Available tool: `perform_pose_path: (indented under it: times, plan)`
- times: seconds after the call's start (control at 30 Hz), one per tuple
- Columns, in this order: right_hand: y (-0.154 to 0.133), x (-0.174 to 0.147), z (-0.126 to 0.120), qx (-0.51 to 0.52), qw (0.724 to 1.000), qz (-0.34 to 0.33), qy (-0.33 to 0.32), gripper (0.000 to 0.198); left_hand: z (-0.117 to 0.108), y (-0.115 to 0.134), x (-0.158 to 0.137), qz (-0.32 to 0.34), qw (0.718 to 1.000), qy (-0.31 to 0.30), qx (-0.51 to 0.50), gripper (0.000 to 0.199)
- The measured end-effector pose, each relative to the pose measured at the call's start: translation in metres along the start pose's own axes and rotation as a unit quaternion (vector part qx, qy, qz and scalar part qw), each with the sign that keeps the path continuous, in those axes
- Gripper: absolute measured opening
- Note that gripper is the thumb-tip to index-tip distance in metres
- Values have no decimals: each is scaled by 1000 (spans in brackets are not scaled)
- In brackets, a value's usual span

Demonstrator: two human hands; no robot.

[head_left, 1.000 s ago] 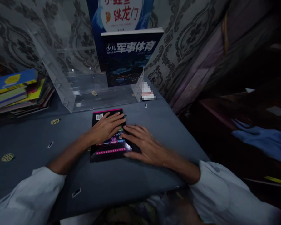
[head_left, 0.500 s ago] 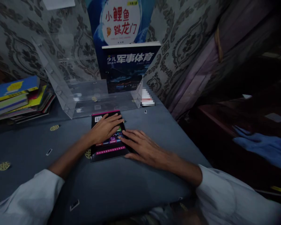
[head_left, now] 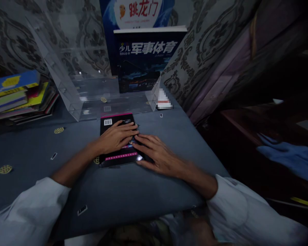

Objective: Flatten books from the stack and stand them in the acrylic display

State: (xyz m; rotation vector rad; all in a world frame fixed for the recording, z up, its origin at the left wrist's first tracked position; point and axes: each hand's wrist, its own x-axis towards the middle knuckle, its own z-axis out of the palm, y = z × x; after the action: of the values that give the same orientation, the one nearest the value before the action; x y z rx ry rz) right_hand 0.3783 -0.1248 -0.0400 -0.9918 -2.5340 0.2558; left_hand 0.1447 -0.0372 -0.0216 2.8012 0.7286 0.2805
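Observation:
A thin black book (head_left: pixel 118 162) with pink strips and a barcode lies flat on the blue-grey tablecloth, back cover up. Across its middle rests my left hand (head_left: pixel 118 137), palm down with the fingers stretched out. My right hand (head_left: pixel 157 153) lies flat over the book's right edge, fingers extended, its fingertips close to those of the left. Both hands are open and grip nothing. Part of the cover is hidden under them. Just beyond the book stands a clear acrylic rack (head_left: pixel 89 111), holding a dark blue book (head_left: pixel 143 65) upright at its right side.
Behind the dark blue book stands a taller blue book (head_left: pixel 107 37) against the patterned wall. A stack of books (head_left: pixel 17 95) lies at the left. A pixelated white item (head_left: pixel 164 100) sits by the rack's right end. The table's right edge drops toward a blue cloth (head_left: pixel 290 159).
The view has tilted down slightly, so the table things sit higher or shifted in the picture. My left hand covers more of the book's middle pictures; both hands stay flat on it.

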Motion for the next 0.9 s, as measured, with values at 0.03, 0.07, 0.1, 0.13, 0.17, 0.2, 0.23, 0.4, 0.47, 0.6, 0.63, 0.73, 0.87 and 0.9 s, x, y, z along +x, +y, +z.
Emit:
perform_pose_path:
  times: [0.03,0.07,0.1,0.13,0.17,0.2,0.23,0.4,0.47,0.6,0.63,0.73,0.87,0.9]
  plan:
    - [0,0,0,-3,1000,-1,-1,49,0,1,-1,4,1000,1,3,42]
    - [0,0,0,-7,1000,-1,-1,49,1,2,-1,6,1000,3,7,42]
    - [0,0,0,-11,1000,-1,-1,49,1,3,-1,7,1000,5,12,42]
    - [0,0,1,-15,1000,0,-2,49,2,4,-1,6,1000,7,17,42]
    - [0,0,2,-19,1000,2,-1,49,2,4,-1,5,1000,9,21,42]
    - [1,0,2,-21,1000,2,2,49,2,5,-1,4,1000,12,23,42]
    - [2,0,3,-22,1000,-1,8,49,2,6,-2,2,1000,13,24,42]
    - [6,-2,6,2,997,-35,70,41,-2,11,-6,10,1000,-9,0,41]
    - [7,-1,6,9,995,-45,90,37,-3,11,-7,16,1000,-12,-10,40]
    - [7,-1,4,12,994,-51,101,35,-1,11,-7,18,1000,1,-15,39]
    - [6,-1,3,15,993,-53,101,34,-1,10,-7,19,1000,1,-16,39]
    - [4,0,-1,33,993,-56,103,30,-3,12,-8,23,999,-10,-23,39]
    - [-1,1,-3,66,989,-60,119,22,-6,16,-9,29,998,-26,-49,36]
    - [-2,1,-4,73,988,-60,125,20,-6,17,-9,29,998,-25,-52,36]
